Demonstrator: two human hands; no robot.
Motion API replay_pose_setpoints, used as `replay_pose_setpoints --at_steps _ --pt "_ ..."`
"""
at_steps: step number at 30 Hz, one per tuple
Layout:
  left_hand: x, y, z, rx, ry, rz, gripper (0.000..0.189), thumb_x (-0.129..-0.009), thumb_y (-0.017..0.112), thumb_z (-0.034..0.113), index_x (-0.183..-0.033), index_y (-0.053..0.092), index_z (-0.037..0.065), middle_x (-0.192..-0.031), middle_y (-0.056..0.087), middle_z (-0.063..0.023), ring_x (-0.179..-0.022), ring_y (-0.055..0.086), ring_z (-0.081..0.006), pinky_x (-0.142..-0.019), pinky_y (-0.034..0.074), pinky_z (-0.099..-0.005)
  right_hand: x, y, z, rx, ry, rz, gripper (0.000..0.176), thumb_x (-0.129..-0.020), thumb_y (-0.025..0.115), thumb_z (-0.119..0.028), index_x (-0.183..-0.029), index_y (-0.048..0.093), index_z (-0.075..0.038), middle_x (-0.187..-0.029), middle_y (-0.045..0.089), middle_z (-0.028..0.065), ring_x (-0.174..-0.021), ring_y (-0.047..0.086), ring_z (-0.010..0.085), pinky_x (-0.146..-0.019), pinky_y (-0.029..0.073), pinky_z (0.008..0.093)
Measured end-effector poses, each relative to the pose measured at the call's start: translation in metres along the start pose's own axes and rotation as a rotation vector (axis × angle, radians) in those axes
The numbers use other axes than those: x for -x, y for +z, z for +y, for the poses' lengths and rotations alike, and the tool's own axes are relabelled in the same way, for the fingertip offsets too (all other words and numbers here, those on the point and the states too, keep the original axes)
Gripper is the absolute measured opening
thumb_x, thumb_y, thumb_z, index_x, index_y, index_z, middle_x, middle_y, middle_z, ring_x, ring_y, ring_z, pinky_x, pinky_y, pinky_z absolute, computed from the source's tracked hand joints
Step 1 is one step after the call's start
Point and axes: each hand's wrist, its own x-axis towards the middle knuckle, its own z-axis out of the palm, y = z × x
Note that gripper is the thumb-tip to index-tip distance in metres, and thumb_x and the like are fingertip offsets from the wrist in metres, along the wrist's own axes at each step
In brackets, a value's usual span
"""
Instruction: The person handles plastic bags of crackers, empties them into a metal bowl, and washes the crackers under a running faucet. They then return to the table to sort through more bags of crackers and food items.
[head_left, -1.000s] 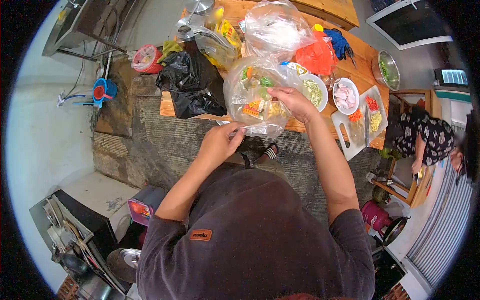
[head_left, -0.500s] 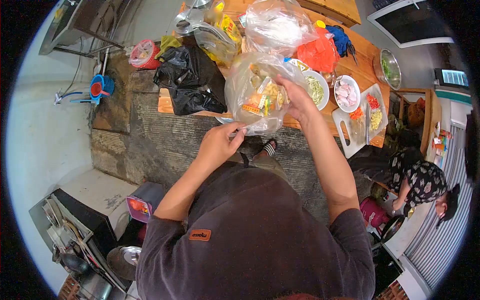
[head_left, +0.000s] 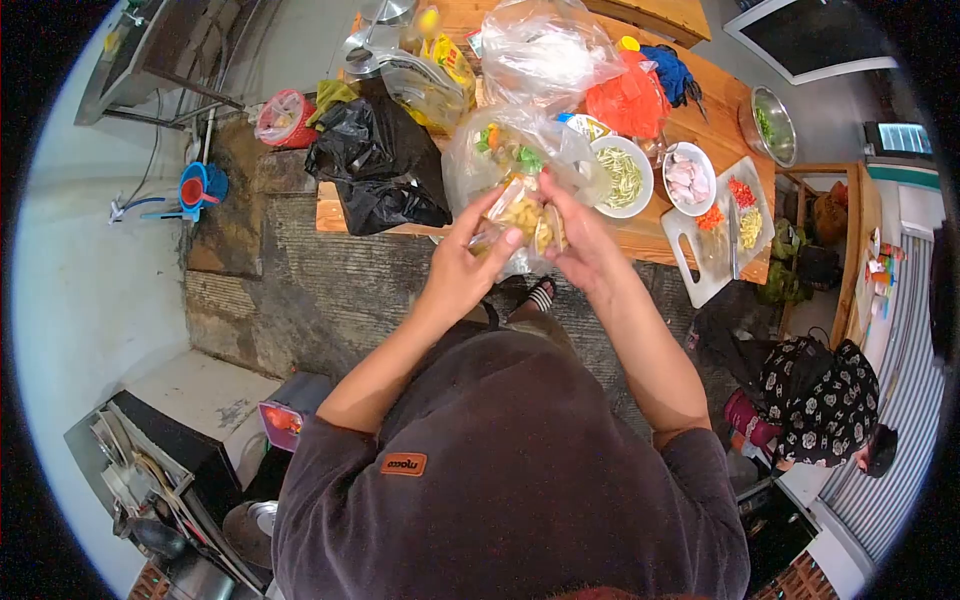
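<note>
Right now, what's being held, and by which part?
The left hand and right hand both grip the clear plastic bag at its lower end, fingers closed around a yellowish packet inside it.

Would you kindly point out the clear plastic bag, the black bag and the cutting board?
clear plastic bag [head_left: 466, 172], head view, left wall.
black bag [head_left: 375, 150], head view, middle.
cutting board [head_left: 705, 281], head view, bare near end.

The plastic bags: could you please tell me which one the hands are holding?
The clear bag of colourful packets, nearest the person: left hand and right hand grip it, while the black bag and orange bag lie untouched.
</note>
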Motion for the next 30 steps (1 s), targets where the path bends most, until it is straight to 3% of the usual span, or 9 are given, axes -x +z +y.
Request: replay_pose_setpoints --at_steps 5,14,16,18,20,22,24,29,30 --pt "-0.011 0.009 0.003 0.198 -0.071 -0.111 0.04 -0.102 0.058 0.026 -0.135 0.055 0.003 -0.103 0.065 -0.0045 -0.074 0.059 -0.0071 -0.061 0.05 -0.0241 0.016 0.002 0.0 0.001 0.032 -0.182 0.03 -0.101 0.056 -0.039 -0.1 0.061 -0.009 -0.09 0.066 0.0046 -0.079 0.066 0.017 -0.069 0.055 0.0325" --pt "0.002 0.008 -0.003 0.558 -0.21 -0.048 0.029 -0.105 0.048 0.021 -0.127 0.054 0.003 -0.112 0.064 -0.0048 -0.093 0.063 -0.0107 -0.068 0.058 -0.0269 0.028 0.003 0.016 0.007 -0.076 0.114 0.036 -0.104 0.048 -0.043 -0.094 0.06 -0.011 -0.081 0.065 0.0038 -0.071 0.061 0.0127 -0.056 0.047 0.0283" --pt "0.007 0.017 -0.011 0.601 -0.288 -0.059 0.031 -0.105 0.047 0.022 -0.13 0.051 0.004 -0.114 0.063 -0.0055 -0.096 0.063 -0.0111 -0.068 0.06 -0.0287 0.023 -0.003 0.038 0.569 -0.544 0.302 0.045 -0.105 0.045 -0.047 -0.09 0.059 -0.007 -0.077 0.063 0.0027 -0.069 0.058 0.0128 -0.057 0.044 0.03" --pt "0.01 0.02 -0.019 0.646 -0.306 -0.028 0.033 -0.106 0.048 0.026 -0.129 0.051 0.004 -0.117 0.062 -0.0059 -0.098 0.062 -0.0113 -0.069 0.059 -0.0255 0.04 0.018 0.037 0.61 -0.551 0.303 0.045 -0.106 0.044 -0.044 -0.09 0.06 -0.005 -0.08 0.062 0.0061 -0.074 0.056 0.0189 -0.068 0.042 0.0345" --pt "0.01 0.02 -0.025 0.73 -0.305 -0.06 0.039 -0.107 0.046 0.032 -0.135 0.047 0.005 -0.124 0.059 -0.007 -0.104 0.06 -0.0117 -0.079 0.056 -0.0242 0.042 0.02 0.04 1.193 -0.924 0.362 0.04 -0.107 0.041 -0.033 -0.092 0.061 -0.002 -0.088 0.06 0.0089 -0.092 0.057 0.027 -0.086 0.042 0.0374" --pt "0.015 0.028 -0.015 0.74 -0.231 -0.064 0.044 -0.107 0.043 0.034 -0.14 0.041 0.005 -0.13 0.055 -0.0089 -0.114 0.056 -0.0158 -0.093 0.05 -0.0291 0.045 0.026 0.04 1.277 -0.892 0.341 0.038 -0.106 0.038 -0.031 -0.1 0.062 -0.002 -0.098 0.058 0.0145 -0.103 0.055 0.0322 -0.093 0.04 0.0388" --pt "0.019 0.03 -0.009 0.748 -0.154 -0.068 0.048 -0.108 0.04 0.035 -0.145 0.035 0.004 -0.137 0.051 -0.0107 -0.125 0.052 -0.0199 -0.107 0.044 -0.034 0.042 0.032 0.043 1.275 -1.205 0.293 0.038 -0.105 0.041 -0.034 -0.107 0.061 -0.002 -0.112 0.056 0.021 -0.111 0.052 0.0361 -0.099 0.035 0.0443" --pt "0.018 0.02 -0.025 0.854 -0.257 -0.008 0.033 -0.105 0.053 0.028 -0.13 0.047 0.009 -0.116 0.06 -0.0052 -0.106 0.06 -0.0139 -0.088 0.052 -0.0297 0.043 0.034 0.052 1.129 -1.042 0.083 0.048 -0.107 0.034 -0.038 -0.122 0.057 0.002 -0.124 0.052 0.0222 -0.118 0.051 0.0364 -0.104 0.036 0.0435" --pt "0.017 0.015 -0.028 0.849 -0.266 0.005 0.03 -0.104 0.053 0.029 -0.127 0.049 0.01 -0.113 0.062 -0.0055 -0.101 0.063 -0.0148 -0.081 0.054 -0.0299 0.044 0.036 0.051 0.782 -0.818 0.059 0.051 -0.107 0.032 -0.04 -0.123 0.056 0.002 -0.125 0.053 0.0215 -0.119 0.051 0.0341 -0.105 0.037 0.0423"
